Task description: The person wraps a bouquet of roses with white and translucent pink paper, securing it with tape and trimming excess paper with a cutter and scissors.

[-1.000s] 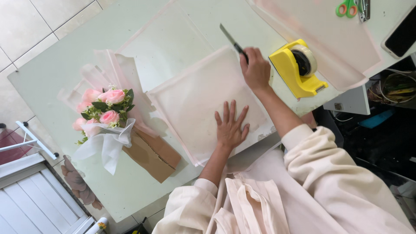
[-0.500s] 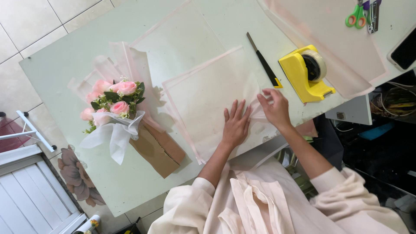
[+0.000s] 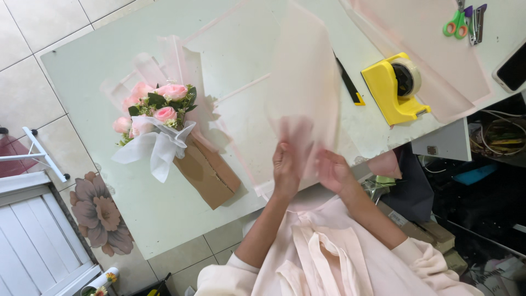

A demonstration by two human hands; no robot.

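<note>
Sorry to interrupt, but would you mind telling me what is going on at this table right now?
A person in a pale pink top is lifting a translucent pale pink wrapping sheet off the light green table, gripping its near edge with the left hand and the right hand. More sheets lie flat beneath it. To the left lies a pink rose bouquet with a white ribbon and brown paper base. A black utility knife, a yellow tape dispenser and green-handled scissors lie to the right.

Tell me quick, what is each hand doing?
Left hand: closed on the lifted pale pink sheet.
Right hand: holding the same sheet's lower edge.
</note>
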